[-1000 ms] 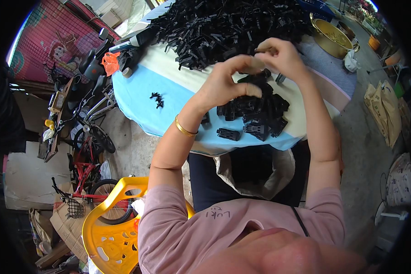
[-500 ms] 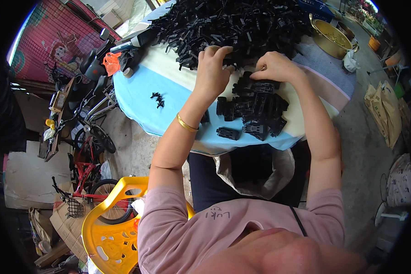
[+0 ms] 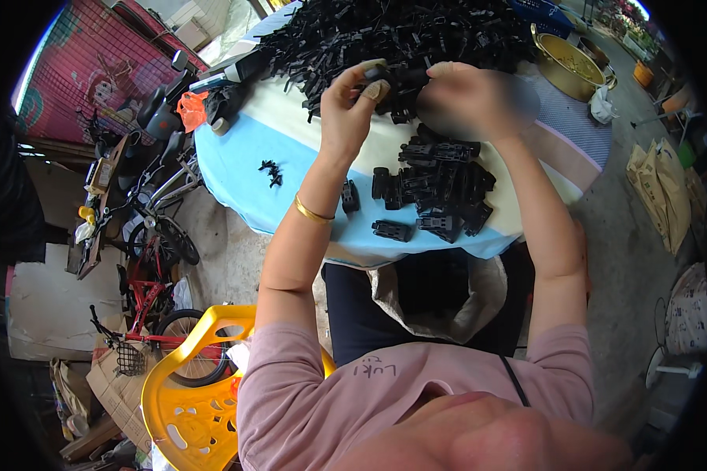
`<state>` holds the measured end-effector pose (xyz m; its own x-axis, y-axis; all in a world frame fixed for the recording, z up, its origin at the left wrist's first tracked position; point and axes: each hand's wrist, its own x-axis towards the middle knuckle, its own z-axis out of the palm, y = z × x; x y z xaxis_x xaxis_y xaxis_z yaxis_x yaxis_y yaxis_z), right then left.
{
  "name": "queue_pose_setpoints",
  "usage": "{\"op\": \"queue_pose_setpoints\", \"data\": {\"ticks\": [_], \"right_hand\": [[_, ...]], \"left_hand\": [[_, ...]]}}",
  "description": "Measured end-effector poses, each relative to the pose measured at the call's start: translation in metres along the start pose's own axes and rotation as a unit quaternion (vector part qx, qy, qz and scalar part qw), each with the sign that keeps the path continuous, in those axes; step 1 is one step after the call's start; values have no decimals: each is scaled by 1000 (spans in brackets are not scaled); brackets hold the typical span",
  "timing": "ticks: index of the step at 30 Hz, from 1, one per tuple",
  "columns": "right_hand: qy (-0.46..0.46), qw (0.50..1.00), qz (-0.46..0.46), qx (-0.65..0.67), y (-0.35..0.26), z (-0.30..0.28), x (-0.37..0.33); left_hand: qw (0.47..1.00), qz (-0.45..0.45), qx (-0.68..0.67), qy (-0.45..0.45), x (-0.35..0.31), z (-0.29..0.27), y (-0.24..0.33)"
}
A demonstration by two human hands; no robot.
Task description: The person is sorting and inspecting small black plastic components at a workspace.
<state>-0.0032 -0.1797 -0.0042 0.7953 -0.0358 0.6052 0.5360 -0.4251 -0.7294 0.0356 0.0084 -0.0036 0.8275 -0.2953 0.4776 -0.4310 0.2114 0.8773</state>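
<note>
My left hand point(image 3: 349, 110) is raised at the near edge of a heap of black plastic pieces point(image 3: 448, 35), its thumb and forefinger pinched on a small black plastic piece point(image 3: 379, 73). Close by on the right, my right hand point(image 3: 471, 98) is smeared, so its grip cannot be made out. Dark parts lie between and behind both hands, hard to tell apart from the heap. Nearer me, a cluster of black blocky plastic assemblies point(image 3: 440, 184) rests on the cloth. One assembly point(image 3: 349, 195) lies apart beside my left forearm, another point(image 3: 392, 229) near the table's front edge.
The round table has a blue and cream cloth point(image 3: 243, 184). On it sit tiny black bits point(image 3: 271, 172) at left and a brass-coloured pot point(image 3: 569, 67) at far right. A yellow plastic chair point(image 3: 184, 396) and bicycles point(image 3: 145, 290) stand to the left. A pale sack point(image 3: 479, 306) hangs at my lap.
My left hand has moved slightly left and now pinches a black piece. My right hand has lifted away from the assembly cluster toward the heap. The lone assembly by my left forearm shows more fully.
</note>
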Motion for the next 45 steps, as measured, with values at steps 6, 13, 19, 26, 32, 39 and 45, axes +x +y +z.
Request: {"op": "queue_pose_setpoints", "data": {"ticks": [6,13,19,26,32,39,45], "right_hand": [[-21,990,-34,134,-15,0,-6],[-45,992,3,122,-16,9,-9],[-37,988,61,139,-14,10,-7],[-129,915,190,332,-21,4,-9],[-97,976,132,146,-27,11,-11],[-109,969,155,160,-31,12,-13],[-93,975,148,135,-33,11,-14]], "left_hand": [[983,-37,-155,-90,-2,5,1],[984,-25,-90,-152,-12,18,11],[989,-1,-66,-132,-15,24,5],[994,16,-40,-97,-15,23,3],[995,9,-71,-72,-16,22,6],[994,37,-75,-66,-16,20,1],[991,119,52,-4,-21,28,3]]}}
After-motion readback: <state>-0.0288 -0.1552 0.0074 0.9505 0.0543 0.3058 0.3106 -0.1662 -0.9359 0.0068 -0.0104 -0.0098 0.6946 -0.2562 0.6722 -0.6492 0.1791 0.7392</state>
